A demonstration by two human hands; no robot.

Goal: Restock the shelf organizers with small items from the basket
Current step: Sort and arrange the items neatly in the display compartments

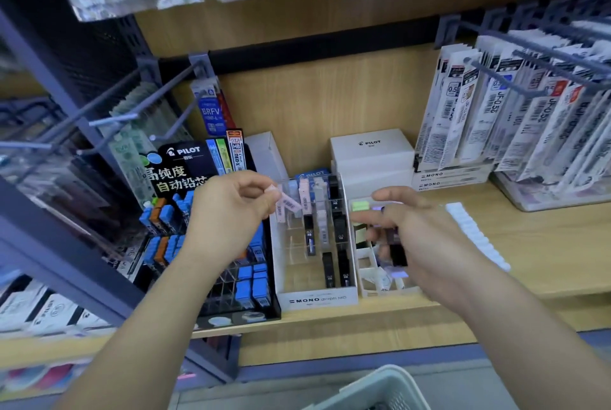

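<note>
My left hand (231,211) pinches a small pink lead case (287,203) over the top left of the clear MONO organizer (317,300), which holds pink, white and black lead cases in its slots. My right hand (416,227) reaches over the smaller white organizer (373,290) to its right and grips several dark lead cases (395,244) in its fingers. The pale basket (377,389) shows only its rim at the bottom edge.
A black PILOT display (185,161) with blue and orange lead cases stands left of the MONO organizer. White PILOT boxes (372,151) sit behind. Hanging refill packs (496,112) fill the right side, and bare metal hooks (112,120) stick out at left. A white ridged strip (476,234) lies on the wooden shelf (545,244).
</note>
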